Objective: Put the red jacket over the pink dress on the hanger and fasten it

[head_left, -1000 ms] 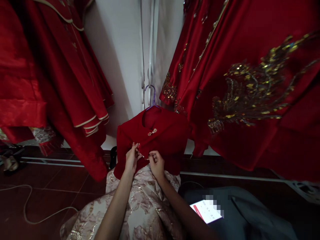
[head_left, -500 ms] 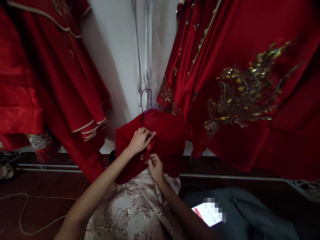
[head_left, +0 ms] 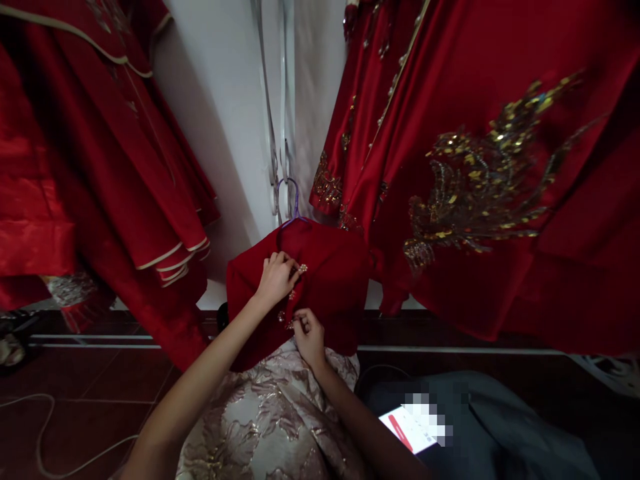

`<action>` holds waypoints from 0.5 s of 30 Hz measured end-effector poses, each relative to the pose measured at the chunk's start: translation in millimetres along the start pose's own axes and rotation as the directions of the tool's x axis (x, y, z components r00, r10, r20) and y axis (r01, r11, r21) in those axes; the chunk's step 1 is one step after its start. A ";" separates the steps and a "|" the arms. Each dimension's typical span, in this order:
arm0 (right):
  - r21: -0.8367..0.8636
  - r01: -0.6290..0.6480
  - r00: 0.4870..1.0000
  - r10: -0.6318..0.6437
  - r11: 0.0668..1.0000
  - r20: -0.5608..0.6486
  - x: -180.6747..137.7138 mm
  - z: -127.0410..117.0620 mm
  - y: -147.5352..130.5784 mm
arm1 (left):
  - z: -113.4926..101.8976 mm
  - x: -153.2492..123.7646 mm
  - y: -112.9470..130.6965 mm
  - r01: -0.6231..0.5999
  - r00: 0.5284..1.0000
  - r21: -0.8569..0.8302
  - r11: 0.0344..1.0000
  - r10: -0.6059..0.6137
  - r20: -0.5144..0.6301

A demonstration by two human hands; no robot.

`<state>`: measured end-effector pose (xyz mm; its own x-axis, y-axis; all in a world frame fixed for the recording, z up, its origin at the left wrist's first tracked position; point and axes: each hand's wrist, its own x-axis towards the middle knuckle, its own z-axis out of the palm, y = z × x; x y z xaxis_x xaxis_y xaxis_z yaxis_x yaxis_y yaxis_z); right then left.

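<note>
A small red jacket (head_left: 335, 280) hangs on a purple hanger (head_left: 293, 200) in front of a white wall, above a pale floral brocade skirt (head_left: 260, 420). My left hand (head_left: 275, 277) grips the jacket's front edge beside the upper jewelled clasp (head_left: 302, 268), fingers curled. Just below, my right hand (head_left: 307, 333) pinches the lower jewelled clasp (head_left: 287, 320) on the jacket's front opening.
Red gowns hang at the left (head_left: 100, 167) and a gold-embroidered red gown (head_left: 490, 187) at the right. A lit phone (head_left: 415, 427) lies on dark grey cloth at the lower right. A white cable (head_left: 50, 433) trails over the dark red floor tiles.
My left hand rose from the lower clasp to the jacket's front by the upper clasp. My right hand stayed at the lower clasp. The view shifted slightly.
</note>
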<state>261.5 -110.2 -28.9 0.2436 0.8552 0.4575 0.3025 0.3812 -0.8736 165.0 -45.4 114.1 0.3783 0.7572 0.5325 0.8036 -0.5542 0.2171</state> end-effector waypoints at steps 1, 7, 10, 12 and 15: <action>0.001 -0.006 1.000 0.006 1.000 -0.001 0.0 0.1 -0.2 | 1.1 0.3 0.9 0.004 1.000 0.000 1.000 -0.004 -0.007; 0.016 0.025 0.999 -0.025 1.000 -0.041 -3.4 -2.1 -7.7 | 3.8 2.4 5.5 -0.031 0.999 -0.009 0.999 0.031 -0.015; -0.012 0.091 0.983 -0.092 0.996 -0.160 -2.0 -8.5 -20.9 | 2.6 3.1 6.1 -0.015 1.000 -0.039 0.999 0.014 -0.017; -0.016 0.119 0.958 -0.119 0.993 -0.261 7.8 -14.5 -35.4 | 1.7 2.0 6.6 -0.002 0.999 -0.126 0.992 -0.003 -0.043; 0.106 0.180 0.936 -0.138 0.978 -0.323 42.8 -20.3 -62.4 | -0.4 -2.4 8.0 0.040 0.990 -0.344 0.938 -0.084 -0.115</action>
<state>271.8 -104.5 48.6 0.4841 0.6348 0.6022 0.2424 0.5640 -0.7894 170.4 -51.7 114.9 0.2542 0.7562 0.6029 0.6107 -0.6089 0.5062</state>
